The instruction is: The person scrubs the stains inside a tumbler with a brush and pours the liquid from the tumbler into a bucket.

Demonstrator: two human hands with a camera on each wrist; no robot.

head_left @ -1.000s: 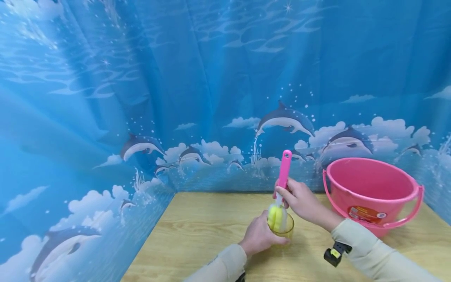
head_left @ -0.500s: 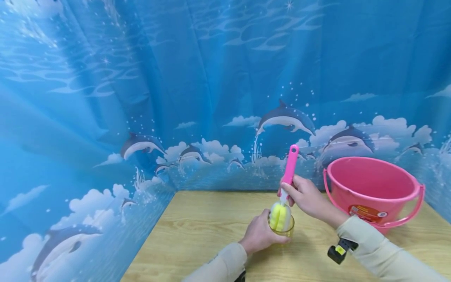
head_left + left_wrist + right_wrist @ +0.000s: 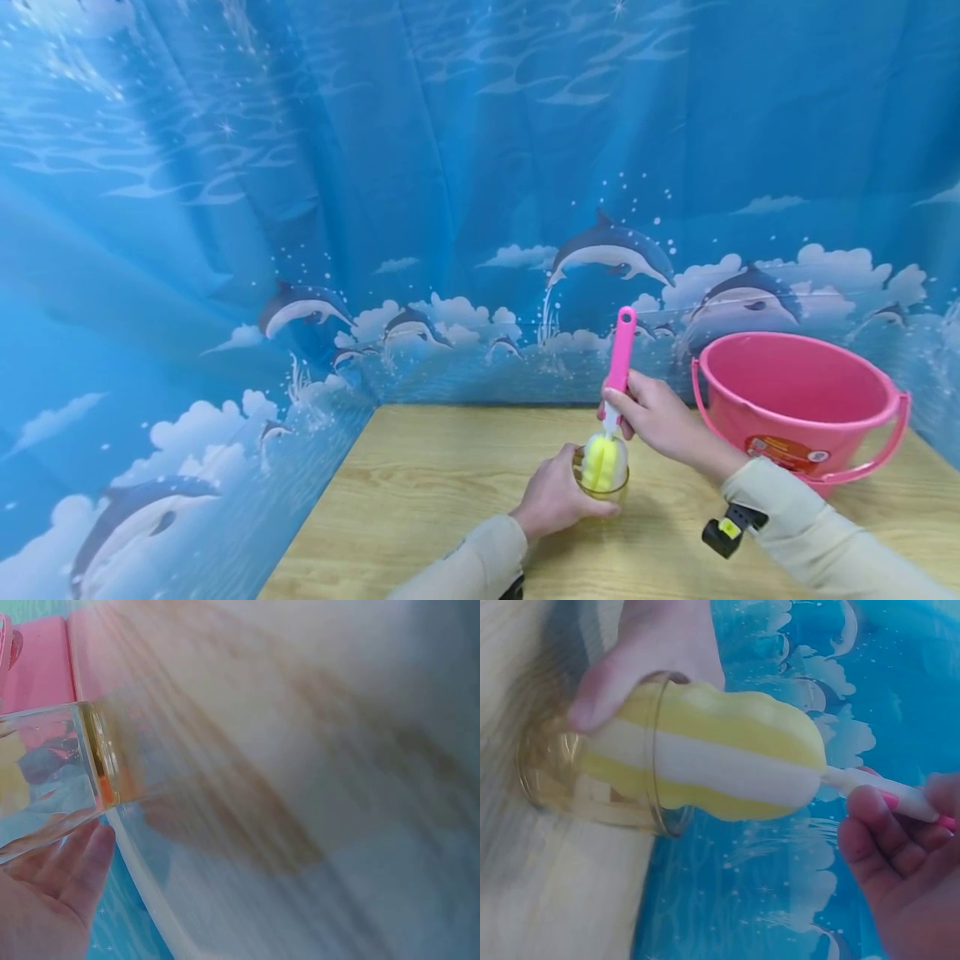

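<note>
My left hand [image 3: 558,493] holds an amber see-through glass [image 3: 602,492] low over the wooden table, thumb on the near side and fingers round the far side. In the left wrist view the glass [image 3: 49,776] lies along the fingers. My right hand [image 3: 660,417] pinches a bottle brush [image 3: 621,358] where its pink handle meets the white neck. The yellow and white sponge head [image 3: 735,754] sits partly inside the glass, its upper half sticking out of the mouth. The handle points upward, tilted slightly right.
A pink bucket [image 3: 795,383] with a pink handle and a red label stands on the table [image 3: 435,467] at the right, just beyond my right forearm. A blue dolphin-print curtain [image 3: 465,208] hangs behind and to the left.
The brush has tilted rightward from nearly upright, and my right hand has shifted slightly right and up with it. My left hand keeps its hold on the glass.
</note>
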